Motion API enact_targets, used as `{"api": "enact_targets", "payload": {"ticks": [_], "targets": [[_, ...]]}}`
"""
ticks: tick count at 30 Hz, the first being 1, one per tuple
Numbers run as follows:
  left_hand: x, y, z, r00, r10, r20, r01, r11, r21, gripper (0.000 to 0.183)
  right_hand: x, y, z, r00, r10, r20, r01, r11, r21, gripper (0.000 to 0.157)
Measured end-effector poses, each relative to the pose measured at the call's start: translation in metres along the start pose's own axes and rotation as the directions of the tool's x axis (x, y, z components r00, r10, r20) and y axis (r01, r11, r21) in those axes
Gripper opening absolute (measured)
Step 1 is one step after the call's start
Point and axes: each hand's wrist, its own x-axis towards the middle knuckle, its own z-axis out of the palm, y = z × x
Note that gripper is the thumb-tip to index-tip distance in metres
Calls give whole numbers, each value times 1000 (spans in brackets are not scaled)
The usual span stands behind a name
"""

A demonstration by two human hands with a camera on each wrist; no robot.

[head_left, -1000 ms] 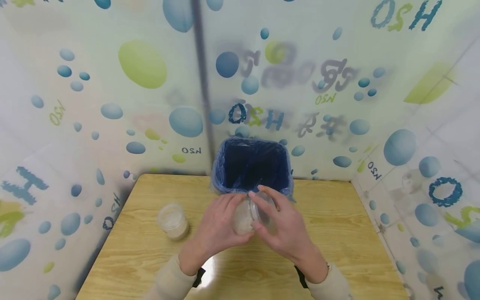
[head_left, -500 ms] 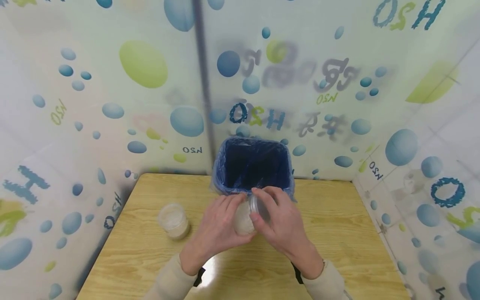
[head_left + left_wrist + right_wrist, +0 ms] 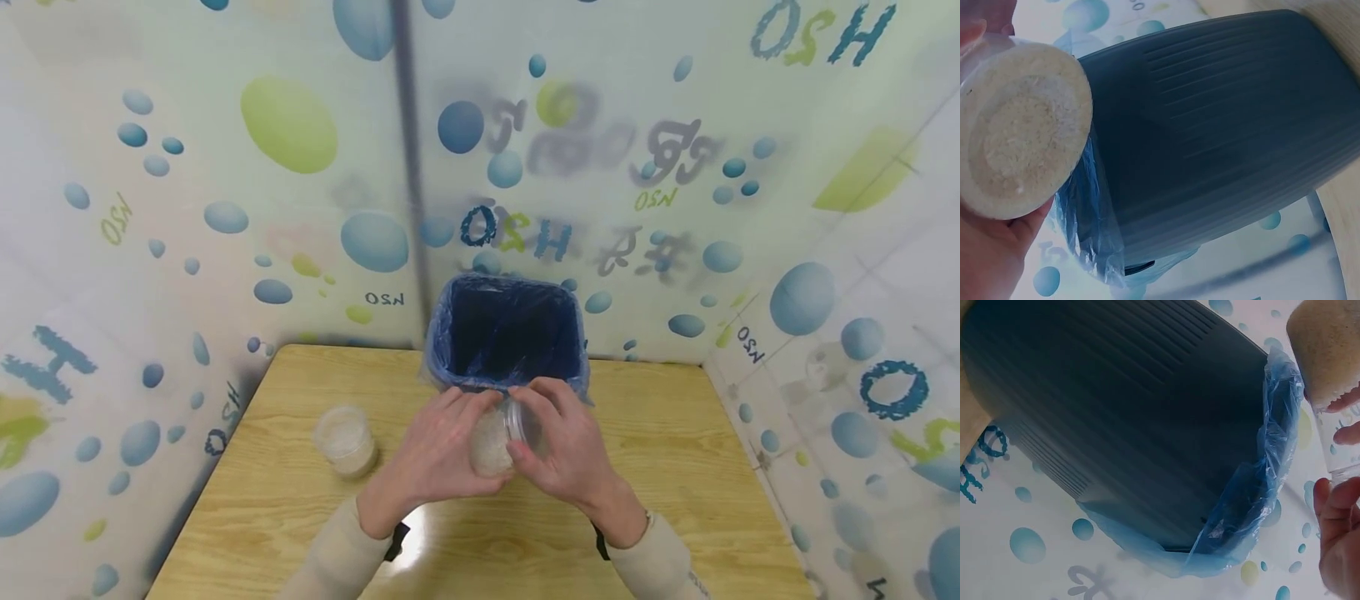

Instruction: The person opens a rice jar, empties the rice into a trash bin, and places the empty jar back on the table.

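A clear jar point(image 3: 491, 442) partly filled with pale grains is held tilted between my hands, above the table by the bin. My left hand point(image 3: 442, 446) is wrapped round its body. Its base point(image 3: 1025, 128) faces the left wrist camera, grains showing through. My right hand point(image 3: 573, 454) grips the ringed lid point(image 3: 514, 419) with thumb and fingers; part of the lid is hidden behind them. In the right wrist view the jar's clear upper part point(image 3: 1335, 440) shows above the grains, with fingers of the right hand point(image 3: 1341, 544) at that end. A second jar point(image 3: 347, 442) with pale contents stands left of my left hand.
Just beyond my hands stands a dark bin point(image 3: 1116, 412) lined with a blue bag point(image 3: 438, 350), its mouth upward. It is close to the patterned back wall point(image 3: 300, 208). The wooden table point(image 3: 675, 467) has walls on both sides.
My right hand's fingers have shifted and closed in around the lid. The jar has moved very slightly to the right in the head view. The bin and second jar have stayed in place.
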Motion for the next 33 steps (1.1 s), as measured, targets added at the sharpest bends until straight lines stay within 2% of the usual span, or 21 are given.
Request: {"api": "enact_targets", "payload": {"ticks": [7,24,33], "targets": [[0,-1,-3,996,-25,87,30,998,-58,96,2,2,2,997,-66,-44,66,998,7,57],[4,-4,-8,980,-47,192,86,976,-200,97,9,8,2,983,-164,-88,168,985,41,52],[5,-6,-9,969,-48,241,108,965,-241,97,10,10,2,971,-220,-99,226,973,53,51]]}}
